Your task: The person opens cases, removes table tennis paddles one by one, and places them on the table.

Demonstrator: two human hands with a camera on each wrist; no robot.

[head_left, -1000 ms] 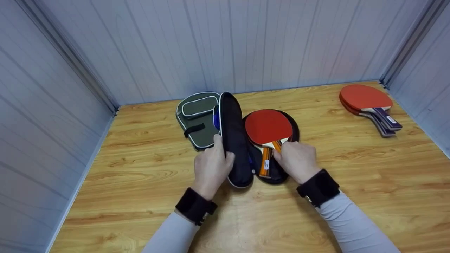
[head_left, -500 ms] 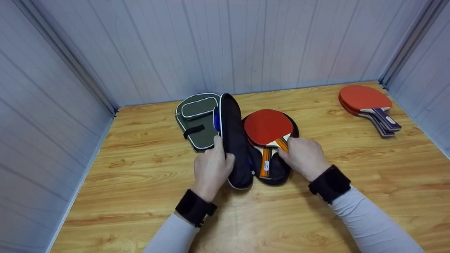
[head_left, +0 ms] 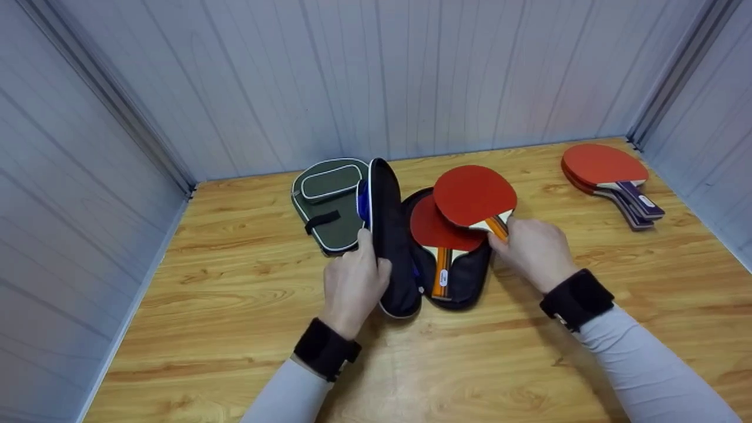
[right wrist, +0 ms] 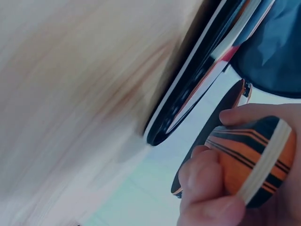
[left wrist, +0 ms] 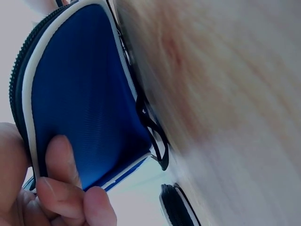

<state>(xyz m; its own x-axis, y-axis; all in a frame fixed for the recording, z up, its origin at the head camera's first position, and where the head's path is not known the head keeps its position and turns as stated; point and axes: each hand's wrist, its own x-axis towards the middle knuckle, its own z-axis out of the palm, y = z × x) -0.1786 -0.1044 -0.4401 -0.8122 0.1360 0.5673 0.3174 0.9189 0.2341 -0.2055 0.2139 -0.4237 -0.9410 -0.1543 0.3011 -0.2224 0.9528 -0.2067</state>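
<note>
My left hand (head_left: pixel 355 285) grips the raised cover (head_left: pixel 392 247) of a table tennis bat case, thumb on one side. In the left wrist view the cover's outside is blue fabric (left wrist: pixel 89 80) with white piping, and fingertips press against it. My right hand (head_left: pixel 537 252) holds a red table tennis bat (head_left: pixel 473 194) by its orange striped handle (right wrist: pixel 240 160). This bat is over the case's black lower half (head_left: pixel 470 288), partly covering a second red bat (head_left: pixel 426 226) that lies in it, handle toward me. In the right wrist view the held bat is apart from the case.
Left of the case lies a green bat case (head_left: pixel 329 226) with white piping and a black strap, partly behind the raised cover. A stack of red bats (head_left: pixel 605 164) with dark handles lies at the far right of the wooden table (head_left: pixel 235 329). Panelled walls (head_left: pixel 329 76) enclose the table.
My right hand has moved right and slightly away from the case, carrying the upper bat and uncovering more of the bat beneath. The left hand has stayed on the cover.
</note>
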